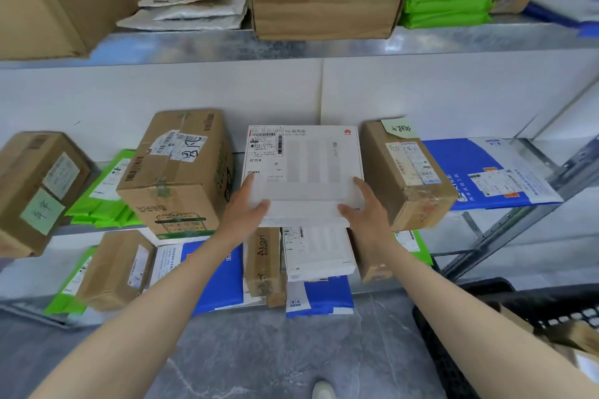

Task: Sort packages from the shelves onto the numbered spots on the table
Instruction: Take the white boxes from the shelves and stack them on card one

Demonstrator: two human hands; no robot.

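A plain white wall (194, 91) of smooth panels fills the background; a thin vertical seam (322, 87) runs down it near the middle of the frame. Three metal shelves cross the picture: the upper shelf (194, 44), whose shiny grey front edge reflects pale light, the middle shelf (534, 147), and the lower shelf (389, 287) close to the floor. At the right, grey metal posts (505, 230) appear slanted. The floor (259, 353) is dark grey stone with faint white veins. A black plastic crate (486, 289) stands at the lower right. The light is soft and even.
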